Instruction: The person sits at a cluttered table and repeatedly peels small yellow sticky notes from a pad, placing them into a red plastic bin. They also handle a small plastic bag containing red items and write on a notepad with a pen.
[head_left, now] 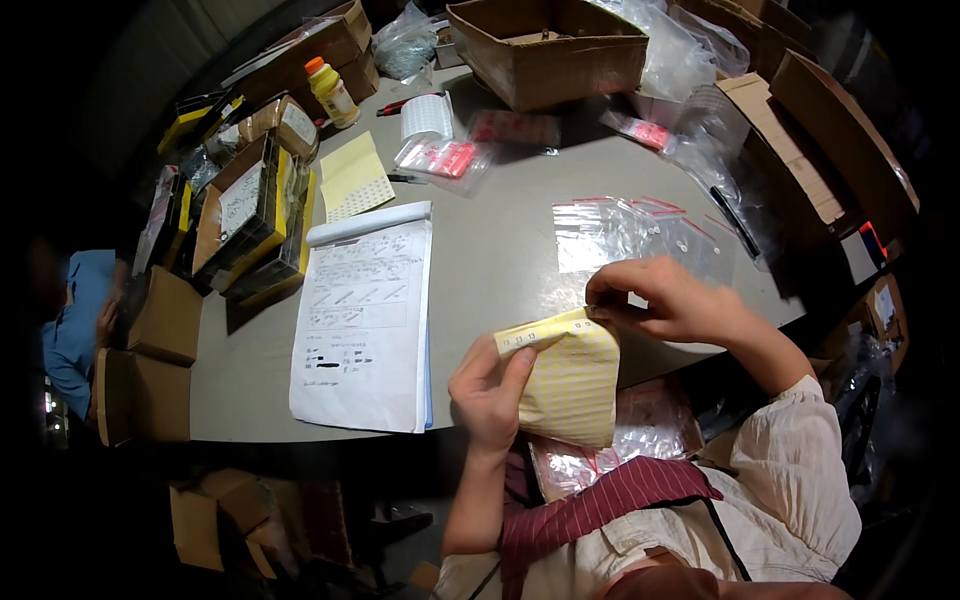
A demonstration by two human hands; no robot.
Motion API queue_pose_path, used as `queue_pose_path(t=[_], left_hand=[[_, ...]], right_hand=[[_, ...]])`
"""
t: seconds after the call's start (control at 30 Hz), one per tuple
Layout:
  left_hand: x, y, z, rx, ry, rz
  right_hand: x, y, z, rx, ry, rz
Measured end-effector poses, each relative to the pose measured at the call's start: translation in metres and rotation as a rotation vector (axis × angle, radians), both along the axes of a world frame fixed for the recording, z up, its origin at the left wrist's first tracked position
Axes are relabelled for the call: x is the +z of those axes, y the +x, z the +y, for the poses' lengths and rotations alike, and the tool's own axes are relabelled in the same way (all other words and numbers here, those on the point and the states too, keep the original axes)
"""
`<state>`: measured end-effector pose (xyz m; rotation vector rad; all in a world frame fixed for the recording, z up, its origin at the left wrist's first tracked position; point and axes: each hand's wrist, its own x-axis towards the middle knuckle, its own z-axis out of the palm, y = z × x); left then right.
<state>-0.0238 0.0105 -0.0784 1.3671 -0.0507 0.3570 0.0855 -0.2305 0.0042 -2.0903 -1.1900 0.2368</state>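
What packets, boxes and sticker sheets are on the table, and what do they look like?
Yellow sticker sheet: held by left hand and right hand, small white labels on it.
Second yellow sheet: flat, far left of the table.
White paper pad: centre-left, printed sheet.
Clear zip bags: red-edged, beyond the hands.
Pink-filled bags: farther back.
Open brown box: far edge.
Yellow-black boxes: stacked, left.
Orange-capped bottle: far left.

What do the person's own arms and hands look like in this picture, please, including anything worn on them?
Both hands are bare: no gloves, rings or watch show on the left hand or the right hand. The left forearm is uncovered as far as the picture shows. The right arm wears a loose, crinkled, cream-white sleeve pushed up toward the elbow, leaving the forearm bare.
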Motion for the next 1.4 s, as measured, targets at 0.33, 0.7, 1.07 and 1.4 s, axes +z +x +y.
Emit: queue_pose_path(t=[0.33,0.7,1.07,1.4], left_hand=[[0.005,0.002,-0.002,-0.066,-0.233,0.064],[0.001,0.005,-0.003,-0.029,-0.188,0.078],[0.008,0.001,-0.005,-0.024,-0.154,0.070],[0.003,0.002,-0.006,0.059,0.194,-0.037]], right_hand=[[-0.008,-0.008,0.003,-0.026,-0.001,-0.154],[-0.074,0.115,-0.017,-0.376,-0.299,-0.328],[-0.049,0.099,-0.005,-0.393,0.165,-0.219],[-0.001,-0.008,0.018,0.041,-0.047,-0.058]])
